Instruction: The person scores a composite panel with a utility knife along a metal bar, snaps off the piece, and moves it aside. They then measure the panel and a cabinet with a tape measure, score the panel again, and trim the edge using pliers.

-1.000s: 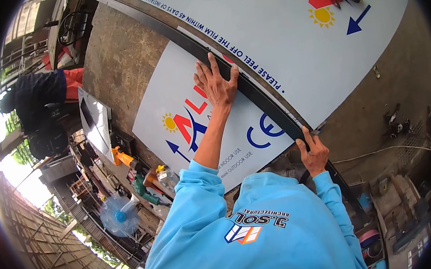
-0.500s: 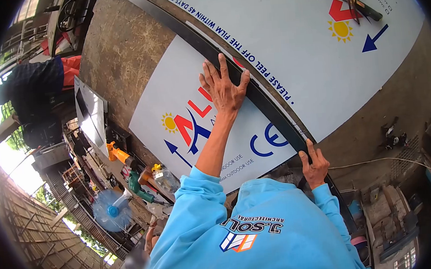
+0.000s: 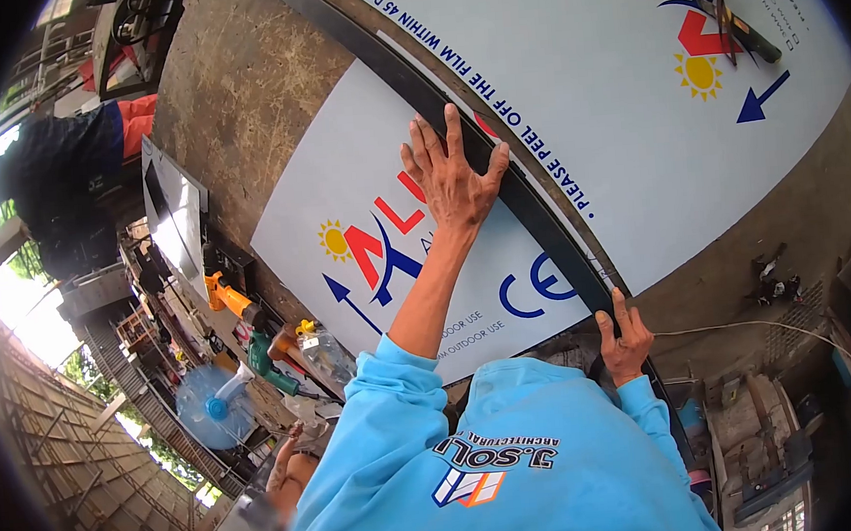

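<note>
A long black metal bar [image 3: 549, 219] runs diagonally over a white film-covered panel [image 3: 292, 186] printed with a sun logo and CE mark. My left hand [image 3: 451, 185] lies on the bar and panel, fingers spread, their tips on the black surface. Lower along the bar, near the panel's edge, my right hand [image 3: 626, 342] touches it with the thumb and fingers stretched and apart. Beyond the bar lies a second film-covered panel [image 3: 634, 142], with a thin strip along its near edge.
A dark tool with a yellow marking [image 3: 753, 40] rests on the far panel. Left of the worktable [image 3: 245, 81] are an orange tool [image 3: 230, 297], a green tool [image 3: 267, 365], a clear bottle [image 3: 323, 352] and a blue fan [image 3: 216, 408]. Another person's arm [image 3: 287, 472] shows at lower left.
The view has shifted slightly. Both hands remain on the bar in nearly the same places. More of the other person shows at lower left.
</note>
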{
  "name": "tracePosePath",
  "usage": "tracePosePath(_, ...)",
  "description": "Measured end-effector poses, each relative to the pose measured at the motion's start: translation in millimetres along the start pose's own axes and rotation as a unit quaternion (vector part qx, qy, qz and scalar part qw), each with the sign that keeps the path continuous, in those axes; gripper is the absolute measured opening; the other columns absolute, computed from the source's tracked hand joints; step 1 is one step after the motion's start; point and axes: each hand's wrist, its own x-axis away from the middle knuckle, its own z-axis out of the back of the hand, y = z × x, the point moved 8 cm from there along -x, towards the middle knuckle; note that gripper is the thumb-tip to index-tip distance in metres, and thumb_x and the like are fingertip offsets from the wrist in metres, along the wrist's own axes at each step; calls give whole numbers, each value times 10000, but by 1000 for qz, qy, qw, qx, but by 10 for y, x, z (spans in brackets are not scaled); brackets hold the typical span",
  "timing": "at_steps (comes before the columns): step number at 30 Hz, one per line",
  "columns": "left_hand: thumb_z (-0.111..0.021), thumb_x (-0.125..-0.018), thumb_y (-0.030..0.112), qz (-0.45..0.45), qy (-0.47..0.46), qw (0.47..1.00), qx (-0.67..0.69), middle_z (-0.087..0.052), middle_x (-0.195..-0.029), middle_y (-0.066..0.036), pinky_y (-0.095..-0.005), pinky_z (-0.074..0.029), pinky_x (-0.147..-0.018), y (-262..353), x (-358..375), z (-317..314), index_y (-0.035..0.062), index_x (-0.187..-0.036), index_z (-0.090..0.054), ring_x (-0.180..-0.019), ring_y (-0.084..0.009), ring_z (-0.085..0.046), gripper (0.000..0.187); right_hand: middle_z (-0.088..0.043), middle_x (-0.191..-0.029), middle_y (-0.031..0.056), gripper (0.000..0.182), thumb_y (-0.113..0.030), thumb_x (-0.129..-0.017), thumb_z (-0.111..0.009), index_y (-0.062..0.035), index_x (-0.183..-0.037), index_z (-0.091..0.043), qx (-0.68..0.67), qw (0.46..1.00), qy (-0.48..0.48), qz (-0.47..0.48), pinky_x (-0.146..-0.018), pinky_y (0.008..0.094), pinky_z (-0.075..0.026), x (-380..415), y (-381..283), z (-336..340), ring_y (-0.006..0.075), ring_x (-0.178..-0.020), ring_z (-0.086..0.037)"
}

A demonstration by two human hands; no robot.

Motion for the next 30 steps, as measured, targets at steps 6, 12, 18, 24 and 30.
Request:
tracePosePath(6,-482,-786,626,0,3,1000,1,-225,-1382,-312,-499,-44,-1077,7,-16,-6,102,-1387,-300,-1338,-400,-128,818,-418,-598,74,426,-295,-840,-611,-144,-1234,-551,0,1000,-8,-2,-421,351,-334,-4,0,4,237,-467,-404)
tracePosePath(12,-495,-784,616,0,5,1000,2,-220,-1381,-313,-503,-44,-1076,14,-5,1,97,-1382,-308,-1339,-401,-111,813,-422,-600,76,422,-281,-833,-619,-150,-1230,-554,-5,1000,-14,-12,-425,355,-340,-15,-3,9,238,-471,-414)
tracePosePath(18,-529,-750,653,-24,13,999,-41,-199,-1420,-267,-519,-81,-1064,24,-10,12,72,-1368,-328,-1343,-378,-140,872,-444,-608,78,422,-273,-825,-628,-162,-1225,-556,-7,1000,-3,-14,-428,351,-357,-21,-23,44,241,-482,-445)
tracePosePath(24,-653,-555,721,-77,-69,994,-23,-280,-1393,-265,-541,-167,-1038,21,-103,236,-58,-1355,-258,-1316,-371,-245,1185,-503,-645,91,418,-312,-790,-655,-180,-1181,-589,3,999,31,-10,-467,365,-420,-35,-53,70,276,-531,-512)
tracePosePath(30,-685,-478,744,-109,-198,971,-80,-170,-1417,-297,-516,-184,-1057,75,-95,66,-91,-1364,-167,-1338,-385,-174,1324,-509,-629,54,407,-324,-787,-654,-212,-1174,-592,0,998,63,-32,-472,334,-442,-27,4,209,224,-524,-528)
